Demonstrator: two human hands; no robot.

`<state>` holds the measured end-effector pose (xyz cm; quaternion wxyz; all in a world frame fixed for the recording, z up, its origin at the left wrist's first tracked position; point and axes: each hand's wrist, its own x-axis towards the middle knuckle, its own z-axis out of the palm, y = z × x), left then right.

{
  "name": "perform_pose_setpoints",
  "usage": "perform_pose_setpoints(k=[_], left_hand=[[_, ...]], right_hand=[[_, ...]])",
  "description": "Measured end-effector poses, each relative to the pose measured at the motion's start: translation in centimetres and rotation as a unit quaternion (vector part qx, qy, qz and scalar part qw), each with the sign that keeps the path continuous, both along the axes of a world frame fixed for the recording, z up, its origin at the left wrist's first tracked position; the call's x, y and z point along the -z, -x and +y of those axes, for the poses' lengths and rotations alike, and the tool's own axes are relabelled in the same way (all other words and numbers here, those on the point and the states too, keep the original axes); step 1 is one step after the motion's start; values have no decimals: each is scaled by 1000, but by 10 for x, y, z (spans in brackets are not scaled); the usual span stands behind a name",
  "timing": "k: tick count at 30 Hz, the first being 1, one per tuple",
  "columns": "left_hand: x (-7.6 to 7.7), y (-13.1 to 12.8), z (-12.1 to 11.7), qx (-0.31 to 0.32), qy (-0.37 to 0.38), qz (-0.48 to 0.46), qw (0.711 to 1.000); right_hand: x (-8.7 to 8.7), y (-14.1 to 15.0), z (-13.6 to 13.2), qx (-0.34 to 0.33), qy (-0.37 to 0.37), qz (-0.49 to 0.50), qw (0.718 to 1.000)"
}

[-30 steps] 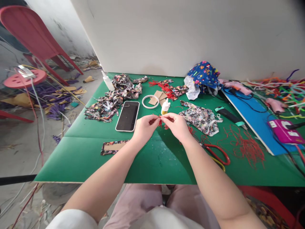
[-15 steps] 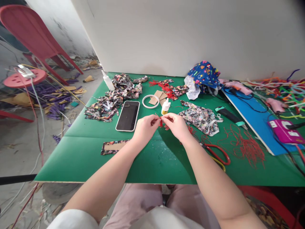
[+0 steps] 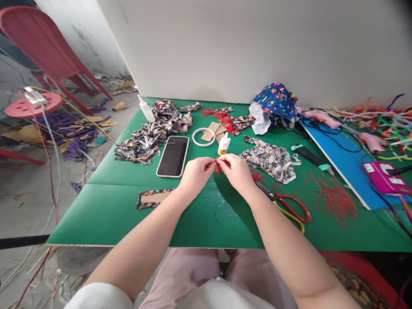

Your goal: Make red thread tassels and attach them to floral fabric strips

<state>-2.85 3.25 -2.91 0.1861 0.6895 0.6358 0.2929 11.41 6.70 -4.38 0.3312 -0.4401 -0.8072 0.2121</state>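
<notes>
My left hand (image 3: 198,172) and my right hand (image 3: 236,172) meet over the green table, both pinching a small red thread tassel (image 3: 218,168) between thumb and fingers. Its strands hang below the fingertips, and its top is mostly hidden by them. Just beyond stands a small glue bottle (image 3: 223,145) with a yellow label. To the right lie scissors (image 3: 273,196) with one red and one yellow handle, beside loose red threads (image 3: 256,175). A floral-covered cardboard strip (image 3: 154,198) is partly behind my left forearm. A phone (image 3: 173,156) lies left of my left hand.
A tape ring (image 3: 203,137), cardboard pieces (image 3: 216,128) and finished-looking floral strips with red tassels (image 3: 231,123) lie behind. Floral fabric (image 3: 268,156), a cutter knife (image 3: 310,157), a red thread pile (image 3: 337,199) and a blue board (image 3: 334,159) are rightward. A white bottle (image 3: 146,109) stands back left.
My right hand has shifted slightly left and its fingers have closed in nearer my left fingertips. The scissor blades show more now. The tassel strands look more spread.
</notes>
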Motion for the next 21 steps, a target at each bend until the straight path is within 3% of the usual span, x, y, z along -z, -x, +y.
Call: perform_pose_setpoints(k=[6,21], left_hand=[[-1,-1,0,8,9,36,999],[0,0,0,18,1,18,1000]], right_hand=[[1,1,-1,1,-6,-30,1000],[2,1,0,2,16,-5,1000]])
